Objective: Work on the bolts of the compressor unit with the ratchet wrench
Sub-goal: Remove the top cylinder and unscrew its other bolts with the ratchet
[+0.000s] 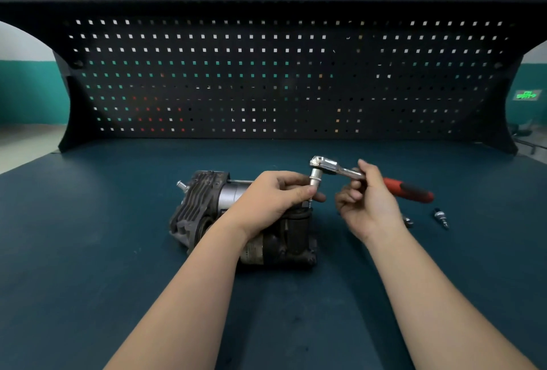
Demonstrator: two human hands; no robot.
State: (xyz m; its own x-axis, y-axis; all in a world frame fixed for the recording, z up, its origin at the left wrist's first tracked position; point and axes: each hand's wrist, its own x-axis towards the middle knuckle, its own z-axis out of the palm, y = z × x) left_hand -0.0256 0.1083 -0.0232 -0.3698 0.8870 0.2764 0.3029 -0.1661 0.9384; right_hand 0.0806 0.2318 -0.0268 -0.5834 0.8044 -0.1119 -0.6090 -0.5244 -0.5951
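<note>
From the head view, the compressor unit [236,218] lies on its side near the middle of the bench, a dark, grimy casting with cooling fins at its left end, a bright metal cylinder section behind, and a small silver nipple sticking out at upper left. Above its right end the ratchet wrench [355,173] is held level, chrome head to the left with a socket [315,178] pointing down toward a bolt [308,203] on the unit; its red and black grip points right. The left hand [273,198] pinches the socket between thumb and fingers, its wrist crossing over the compressor. The right hand [365,201] grips the wrench's chrome shank just ahead of the red grip, fingers curled round it. Two small loose metal fittings [441,217] lie on the mat to the right, one partly hidden behind the right wrist. The bench top [103,236] is dark teal, backed by a black pegboard [266,73] under a shelf; a teal-banded wall shows at either side.
</note>
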